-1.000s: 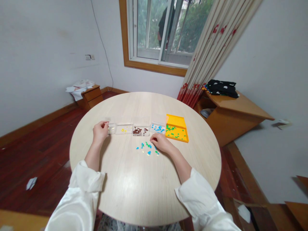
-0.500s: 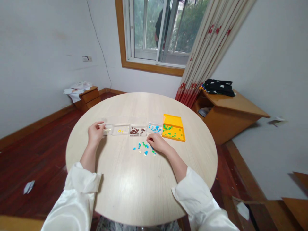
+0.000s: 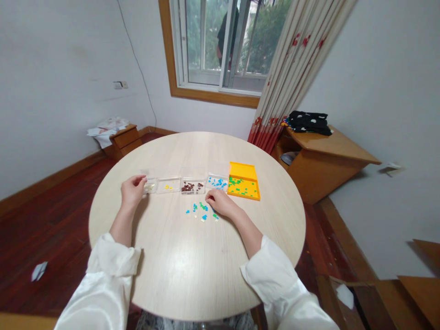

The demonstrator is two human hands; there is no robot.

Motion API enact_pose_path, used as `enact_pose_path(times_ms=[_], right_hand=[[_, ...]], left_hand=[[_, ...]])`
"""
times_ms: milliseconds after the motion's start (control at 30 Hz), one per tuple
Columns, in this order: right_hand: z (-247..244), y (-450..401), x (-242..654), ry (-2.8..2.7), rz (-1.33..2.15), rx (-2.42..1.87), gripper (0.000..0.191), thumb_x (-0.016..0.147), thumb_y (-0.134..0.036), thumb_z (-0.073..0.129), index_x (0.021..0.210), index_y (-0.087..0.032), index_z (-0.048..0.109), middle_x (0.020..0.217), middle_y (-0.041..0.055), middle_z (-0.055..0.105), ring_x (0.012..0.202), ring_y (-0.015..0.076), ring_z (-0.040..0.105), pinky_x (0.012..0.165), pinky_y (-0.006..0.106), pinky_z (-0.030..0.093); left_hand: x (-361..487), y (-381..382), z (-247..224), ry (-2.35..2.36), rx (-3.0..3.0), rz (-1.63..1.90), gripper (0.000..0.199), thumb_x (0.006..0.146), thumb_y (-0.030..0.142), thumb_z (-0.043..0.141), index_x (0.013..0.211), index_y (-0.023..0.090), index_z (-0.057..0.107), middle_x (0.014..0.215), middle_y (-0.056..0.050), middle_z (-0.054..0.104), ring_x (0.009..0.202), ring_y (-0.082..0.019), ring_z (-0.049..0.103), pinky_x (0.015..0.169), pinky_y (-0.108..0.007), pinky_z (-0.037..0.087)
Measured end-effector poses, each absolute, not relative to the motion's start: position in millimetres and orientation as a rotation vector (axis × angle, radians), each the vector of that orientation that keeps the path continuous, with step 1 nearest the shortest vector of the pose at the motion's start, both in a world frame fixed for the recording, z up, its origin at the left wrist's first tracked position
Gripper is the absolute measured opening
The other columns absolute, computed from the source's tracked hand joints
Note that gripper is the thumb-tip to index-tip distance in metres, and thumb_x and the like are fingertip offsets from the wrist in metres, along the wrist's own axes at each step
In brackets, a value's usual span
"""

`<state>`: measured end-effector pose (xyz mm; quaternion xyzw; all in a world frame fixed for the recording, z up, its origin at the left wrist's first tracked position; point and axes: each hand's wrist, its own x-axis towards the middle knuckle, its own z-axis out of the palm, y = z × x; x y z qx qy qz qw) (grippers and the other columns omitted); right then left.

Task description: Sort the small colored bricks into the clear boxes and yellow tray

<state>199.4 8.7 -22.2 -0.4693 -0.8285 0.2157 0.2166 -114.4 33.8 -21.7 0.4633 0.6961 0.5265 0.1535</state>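
Head view shows us our left hand [image 3: 131, 191] curled at the leftmost clear tray [image 3: 150, 187], fingertips pinched together at its edge; whether they grip anything we cannot tell. Our right hand [image 3: 219, 203] rests loosely closed on the round surface [image 3: 192, 266], touching the scattered blue and green pieces [image 3: 201, 211], just before the blue-filled tray [image 3: 217, 183] and orange tray [image 3: 244, 181].

One view only: your head camera, looking forward and down across the round table [image 3: 192, 270]. Wide and near; window [image 3: 220, 46] ahead.
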Motion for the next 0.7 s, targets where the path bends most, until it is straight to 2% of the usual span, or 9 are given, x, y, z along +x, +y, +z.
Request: enact_pose_path(times_ms=[433, 567, 700], right_hand=[[-19.4, 6.2, 195.7, -2.147, 0.544, -1.258, 0.011, 0.081, -0.009, 0.054, 0.081, -0.013, 0.064, 0.084, 0.0076, 0.066, 0.081, 0.0158, 0.058, 0.079, 0.029, 0.042], [-19.0, 5.5, 195.6, -2.084, 0.555, -1.230, 0.014, 0.079, -0.007, 0.052, 0.080, -0.015, 0.063, 0.082, 0.0056, 0.066, 0.079, 0.0147, 0.057, 0.077, 0.028, 0.043], [-20.7, 5.6, 195.7, -2.005, 0.576, -1.210, 0.016, 0.077, -0.007, 0.050, 0.078, -0.016, 0.063, 0.079, 0.0030, 0.065, 0.074, 0.0131, 0.057, 0.075, 0.027, 0.043]], left_hand=[[-110.8, 32.1, -17.1, 2.019, 1.398, 1.422, 0.028, 0.067, 0.020, 0.052, 0.086, 0.011, 0.070, 0.086, -0.009, 0.071, 0.068, -0.016, 0.060, 0.066, -0.025, 0.046], [-110.9, 31.9, -16.9, 2.053, 1.395, 1.435, 0.028, 0.067, 0.020, 0.051, 0.085, 0.012, 0.070, 0.083, -0.008, 0.070, 0.064, -0.015, 0.058, 0.062, -0.025, 0.044], [-107.2, 29.1, -13.4, 2.099, 1.426, 1.438, 0.030, 0.067, 0.026, 0.052, 0.085, 0.012, 0.070, 0.071, -0.005, 0.066, 0.057, -0.015, 0.051, 0.057, -0.026, 0.040]])
